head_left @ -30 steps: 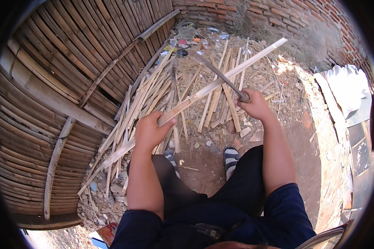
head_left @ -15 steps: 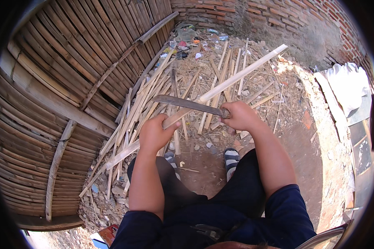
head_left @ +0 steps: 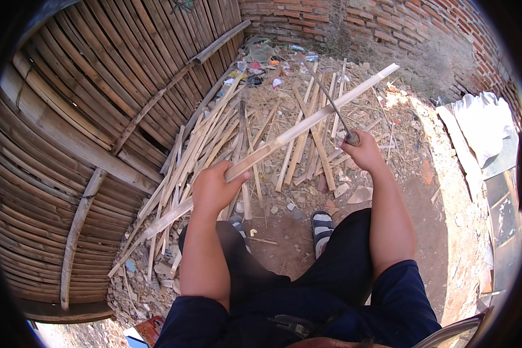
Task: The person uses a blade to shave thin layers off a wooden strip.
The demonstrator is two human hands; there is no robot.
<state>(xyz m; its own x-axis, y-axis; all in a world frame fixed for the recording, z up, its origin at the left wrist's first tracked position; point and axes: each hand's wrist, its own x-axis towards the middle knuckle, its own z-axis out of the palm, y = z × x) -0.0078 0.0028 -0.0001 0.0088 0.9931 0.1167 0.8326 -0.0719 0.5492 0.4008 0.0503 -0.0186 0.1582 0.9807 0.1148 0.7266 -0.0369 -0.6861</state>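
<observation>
A long pale split bamboo strip [head_left: 314, 119] runs slantwise across the middle, its far end up to the right. My left hand [head_left: 217, 187] is wrapped round its lower part, thumb on the near side. In my right hand [head_left: 362, 151] is the handle of a machete [head_left: 337, 112]. Its dark blade is turned nearly edge-on, pointing up and away to the left, and crosses the strip's far half. Whether the blade touches the strip I cannot tell.
Several cut bamboo strips [head_left: 209, 136] lie heaped on the rubble ahead and left. A slatted bamboo wall [head_left: 93, 104] stands at the left, a brick wall [head_left: 383, 26] at the back. At the right is a white sack [head_left: 484, 122]. My sandalled foot [head_left: 322, 232] is below.
My right hand has moved right and away, swinging the machete from lying flat across the strip's middle to pointing up over its far half. The left hand and strip have barely moved.
</observation>
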